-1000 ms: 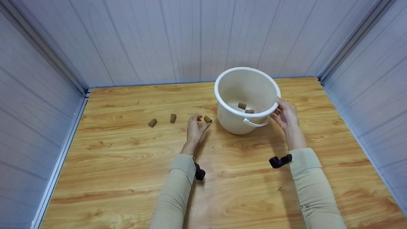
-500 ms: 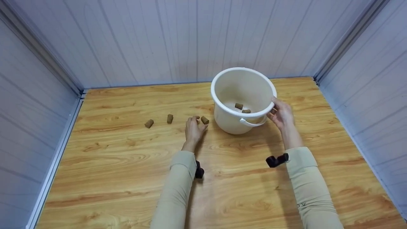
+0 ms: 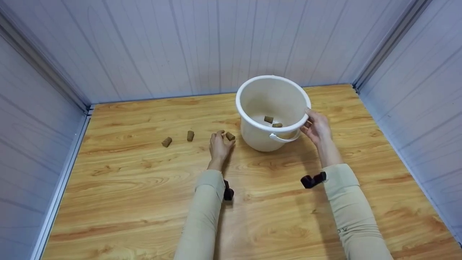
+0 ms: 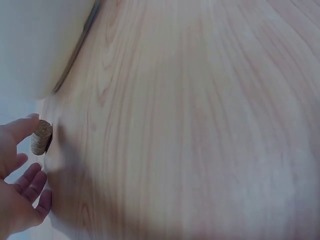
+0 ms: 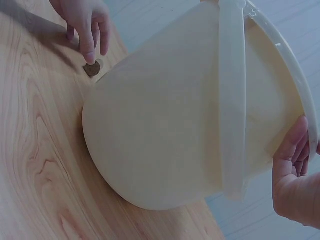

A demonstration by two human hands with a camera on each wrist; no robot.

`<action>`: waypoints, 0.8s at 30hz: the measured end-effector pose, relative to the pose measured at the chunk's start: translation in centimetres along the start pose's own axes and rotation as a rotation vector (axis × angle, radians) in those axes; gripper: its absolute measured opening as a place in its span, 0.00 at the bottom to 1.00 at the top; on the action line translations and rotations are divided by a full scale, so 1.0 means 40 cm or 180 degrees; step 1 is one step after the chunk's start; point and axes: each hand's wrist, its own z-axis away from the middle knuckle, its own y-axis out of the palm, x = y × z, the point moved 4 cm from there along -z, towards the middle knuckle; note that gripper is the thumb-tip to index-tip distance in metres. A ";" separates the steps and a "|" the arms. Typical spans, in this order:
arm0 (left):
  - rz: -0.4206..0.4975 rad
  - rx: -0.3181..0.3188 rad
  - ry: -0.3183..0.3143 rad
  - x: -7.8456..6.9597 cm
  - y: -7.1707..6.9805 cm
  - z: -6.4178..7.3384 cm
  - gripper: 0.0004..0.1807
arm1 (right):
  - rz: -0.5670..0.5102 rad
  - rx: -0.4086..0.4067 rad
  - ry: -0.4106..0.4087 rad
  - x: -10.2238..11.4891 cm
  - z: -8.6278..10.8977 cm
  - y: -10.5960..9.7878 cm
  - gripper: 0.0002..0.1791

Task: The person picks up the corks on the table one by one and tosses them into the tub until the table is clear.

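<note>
A white bucket (image 3: pixel 260 139) stands upright on the wooden surface, with two brown corks (image 3: pixel 268 118) on its inside bottom. My right hand (image 3: pixel 319 130) grips the bucket's rim at the right side, thumb over the edge, as the right wrist view also shows. Just left of the bucket, one cork (image 3: pixel 230 136) lies on the surface between the thumb and fingers of my left hand (image 3: pixel 219 148). The thumb appears to touch that cork (image 4: pixel 41 137) in the left wrist view, while a gap shows between it and the visible fingers.
Two more corks lie farther left, one nearer cork (image 3: pixel 190 135) and one outer cork (image 3: pixel 166 142). The bucket's handle (image 3: pixel 287 139) hangs at its front. Pale panel walls (image 3: pixel 158 50) enclose the back and both sides of the wood-grain surface (image 3: pixel 144 202).
The whole head view has shifted slightly left. My left thumb and fingers have come a little closer around the nearest cork, which stays put beside the bucket. The right hand keeps its grip.
</note>
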 end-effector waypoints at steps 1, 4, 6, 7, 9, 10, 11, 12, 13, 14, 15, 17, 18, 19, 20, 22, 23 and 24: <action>0.0026 -0.0013 -0.0013 0.001 0.000 -0.001 0.29 | 0.0016 -0.0005 -0.0003 0.001 0.000 0.001 0.07; 0.0093 -0.0054 -0.0048 0.002 0.001 -0.002 0.28 | 0.0036 -0.0022 -0.0013 0.004 -0.001 0.003 0.07; 0.0133 -0.0085 -0.0073 0.003 0.001 -0.003 0.27 | 0.0031 -0.0031 -0.0017 0.005 0.000 0.004 0.07; 0.0146 -0.0097 -0.0087 0.003 0.002 -0.003 0.27 | 0.0030 -0.0038 -0.0022 0.006 0.000 0.004 0.07; 0.0164 -0.0119 -0.0115 0.003 0.003 -0.005 0.27 | 0.0008 -0.0045 -0.0030 0.006 0.001 0.004 0.07; 0.0167 -0.0120 -0.0128 0.003 0.003 -0.005 0.26 | 0.0006 -0.0052 -0.0036 0.006 0.001 0.004 0.07; 0.0166 -0.0120 -0.0136 0.003 0.004 -0.005 0.26 | 0.0001 -0.0053 -0.0040 0.006 0.001 0.003 0.07; 0.0171 -0.0113 -0.0149 0.003 0.005 -0.006 0.26 | 0.0000 -0.0058 -0.0048 0.006 0.001 0.003 0.07; 0.0165 -0.0112 -0.0158 0.004 0.006 -0.006 0.26 | -0.0003 -0.0060 -0.0050 0.006 0.001 0.003 0.07; 0.0165 -0.0114 -0.0167 0.005 0.006 -0.006 0.25 | -0.0013 -0.0057 -0.0049 0.005 0.001 0.002 0.06; 0.0166 -0.0118 -0.0180 0.005 0.007 -0.006 0.25 | -0.0015 -0.0057 -0.0048 0.005 0.001 0.002 0.06; 0.0171 -0.0128 -0.0206 0.007 0.007 -0.005 0.25 | -0.0031 -0.0049 -0.0037 0.003 0.001 0.001 0.06; 0.0171 -0.0124 -0.0217 0.008 0.008 -0.005 0.25 | -0.0031 -0.0045 -0.0038 0.002 0.001 0.001 0.06; 0.0168 -0.0118 -0.0230 0.008 0.009 -0.005 0.25 | -0.0029 -0.0034 -0.0038 0.002 0.002 0.000 0.07; 0.0171 -0.0111 -0.0242 0.008 0.009 -0.004 0.25 | -0.0030 -0.0025 -0.0038 0.001 0.002 0.000 0.07; 0.0174 -0.0098 -0.0256 0.007 0.009 -0.003 0.24 | -0.0029 -0.0028 -0.0041 0.001 0.003 0.001 0.07; 0.0178 -0.0096 -0.0258 0.006 0.009 -0.002 0.24 | -0.0036 -0.0025 -0.0039 0.000 0.003 0.001 0.08; 0.0182 -0.0099 -0.0262 0.006 0.009 -0.002 0.24 | -0.0045 -0.0024 -0.0036 0.000 0.003 0.001 0.08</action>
